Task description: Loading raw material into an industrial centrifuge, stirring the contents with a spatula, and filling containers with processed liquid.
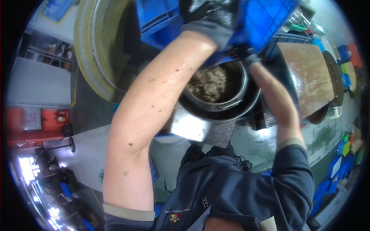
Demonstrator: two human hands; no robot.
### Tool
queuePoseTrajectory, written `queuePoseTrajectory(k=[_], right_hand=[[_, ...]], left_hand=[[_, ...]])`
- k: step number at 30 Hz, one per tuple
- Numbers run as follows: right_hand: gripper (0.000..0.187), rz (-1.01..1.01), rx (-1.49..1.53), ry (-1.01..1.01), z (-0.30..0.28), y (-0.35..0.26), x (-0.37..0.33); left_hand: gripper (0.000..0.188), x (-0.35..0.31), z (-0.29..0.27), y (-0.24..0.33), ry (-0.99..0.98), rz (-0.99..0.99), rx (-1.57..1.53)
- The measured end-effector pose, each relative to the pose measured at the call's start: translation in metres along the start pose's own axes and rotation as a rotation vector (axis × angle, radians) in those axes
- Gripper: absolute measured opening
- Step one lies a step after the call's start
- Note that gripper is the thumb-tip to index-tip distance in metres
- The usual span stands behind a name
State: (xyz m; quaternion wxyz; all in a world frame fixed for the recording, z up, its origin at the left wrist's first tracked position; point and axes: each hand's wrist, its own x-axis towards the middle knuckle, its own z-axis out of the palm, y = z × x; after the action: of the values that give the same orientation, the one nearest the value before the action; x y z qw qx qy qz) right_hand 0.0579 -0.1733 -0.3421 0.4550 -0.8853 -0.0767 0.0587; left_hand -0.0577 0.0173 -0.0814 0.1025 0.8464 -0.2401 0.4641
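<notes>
A blue plastic crate [266,23] is tilted above a round metal bowl [235,103] that holds a brown, crumbly material [212,82]. My left hand [210,15], in a black glove with a grey cuff, overlaps the crate at the top of the view. Its fingers are hidden or cut off by the picture's edge. Lower down, my gloved right hand [243,51] is closed at the crate's near edge, somewhat blurred. Dark specks dot my bare left forearm.
A large round yellowish tub [90,50] stands at the left. Below the bowl lies a shiny metal plate [200,127]. At the right is a brown board [306,77]. A floor fan [71,144] and red containers [54,119] are at far left.
</notes>
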Motion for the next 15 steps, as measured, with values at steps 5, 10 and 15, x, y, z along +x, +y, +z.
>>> queuePoseTrajectory(k=[5,10,15], right_hand=[[0.035,0.248,0.421,-0.224,-0.031,0.008,0.029],[0.052,-0.077,0.01,-0.867,-0.014,0.032,0.049],[0.043,0.203,0.189,-0.177,-0.023,-0.029,0.049]], left_hand=[[0.013,-0.006,-0.006,-0.009,-0.003,0.013,0.0],[0.014,0.009,0.001,0.003,0.029,0.035,-0.042],[0.014,-0.016,-0.004,-0.02,-0.008,0.003,0.03]])
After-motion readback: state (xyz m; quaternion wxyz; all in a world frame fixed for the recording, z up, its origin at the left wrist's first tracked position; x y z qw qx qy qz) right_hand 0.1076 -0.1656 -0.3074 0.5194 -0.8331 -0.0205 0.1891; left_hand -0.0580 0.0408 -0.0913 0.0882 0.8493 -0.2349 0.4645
